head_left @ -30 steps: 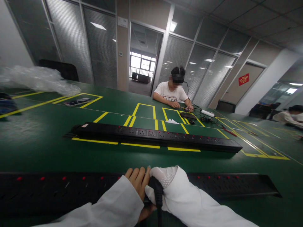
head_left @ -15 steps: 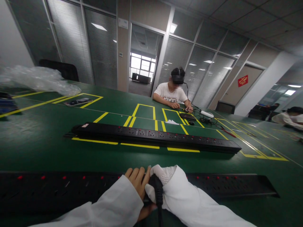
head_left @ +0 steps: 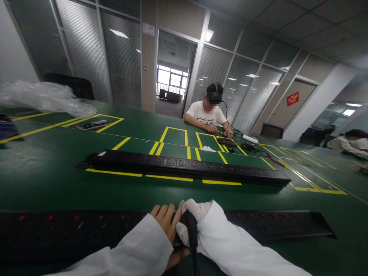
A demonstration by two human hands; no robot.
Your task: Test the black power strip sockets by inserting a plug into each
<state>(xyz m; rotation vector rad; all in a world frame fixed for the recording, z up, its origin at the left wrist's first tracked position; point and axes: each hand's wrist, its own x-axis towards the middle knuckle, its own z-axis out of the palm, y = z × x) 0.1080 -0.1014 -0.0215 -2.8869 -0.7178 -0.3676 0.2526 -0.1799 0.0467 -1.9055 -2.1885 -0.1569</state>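
Observation:
A long black power strip point(head_left: 71, 235) with red indicator lights lies along the table's near edge. My left hand point(head_left: 166, 219), bare, is wrapped over its middle, fingers on the far side and part of the hand below. Right beside it, my right hand point(head_left: 199, 211) in a white dotted glove is closed around a black power plug point(head_left: 189, 222). The plug is held against the strip between both hands, its cord running down out of view. Its pins are hidden, so how far it sits in a socket cannot be seen.
A second black power strip point(head_left: 184, 165) lies across the green table point(head_left: 120, 193) beyond my hands. Yellow tape marks the tabletop. Clear plastic wrap point(head_left: 43, 97) and a phone-like item point(head_left: 93, 124) are at left. Across the table a person point(head_left: 211, 111) handles something small near cables.
My hands, the plug and the near strip hold almost the same position. The view has shifted very slightly.

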